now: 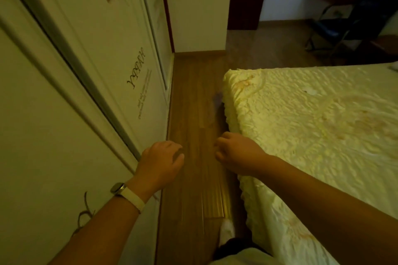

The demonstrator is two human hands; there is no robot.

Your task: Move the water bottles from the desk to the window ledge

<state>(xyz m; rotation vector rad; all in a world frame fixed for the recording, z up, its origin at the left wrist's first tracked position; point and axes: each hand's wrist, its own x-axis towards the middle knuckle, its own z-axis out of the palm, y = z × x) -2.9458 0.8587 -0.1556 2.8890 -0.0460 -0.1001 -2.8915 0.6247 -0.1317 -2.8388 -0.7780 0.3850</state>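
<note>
Hovering over the floor (pixel 193 92) left of the bed (pixel 312 125), the left hand (pixel 160 163) and right hand (pixel 237 153) are holding nothing, fingers loosely curled. No water bottles are showing; the person is likely going to fetch one, which calls for finding the table first.

A narrow aisle of brown wooden plank floor (pixel 193 101) ran between tall white panelled wardrobe doors (pixel 64 97) on the left and a bed under a pale yellow quilted cover (pixel 312 127) on the right — the only open lane. The left hand (pixel 160 162) hung near the doors, the right hand (pixel 235 153) by the bed's edge. Ahead a white wall panel (pixel 198 6) closed the aisle.
</note>
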